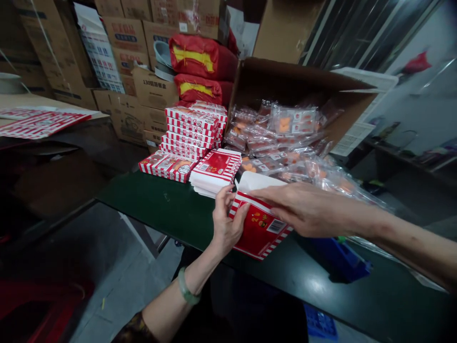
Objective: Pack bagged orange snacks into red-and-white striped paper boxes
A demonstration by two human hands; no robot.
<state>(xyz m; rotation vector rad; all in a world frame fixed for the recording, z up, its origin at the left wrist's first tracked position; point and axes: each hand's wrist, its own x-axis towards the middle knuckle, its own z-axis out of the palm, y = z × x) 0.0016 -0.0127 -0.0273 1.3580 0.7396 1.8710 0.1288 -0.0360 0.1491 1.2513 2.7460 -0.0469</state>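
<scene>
A red and white striped cardboard box (262,224), its white end flap standing up, is held tilted above the green table. My left hand (226,226) grips its left side, the thumb on the red face and the fingers behind. Across the top edge lies my right hand (303,208), fingers at the opening by the flap and thumb on the front. The inside of the box is hidden. Just beyond my left hand sits a pile of flat red and white boxes (216,166). Clear plastic packets with orange contents (285,126) spill toward my right hand.
Filled striped boxes (189,136) are stacked at the back of the green table (171,209). An open carton (303,78) stands behind the packets. A blue object (344,259) lies right of my hands. Brown cartons (153,93) and red bundles (202,57) rise behind.
</scene>
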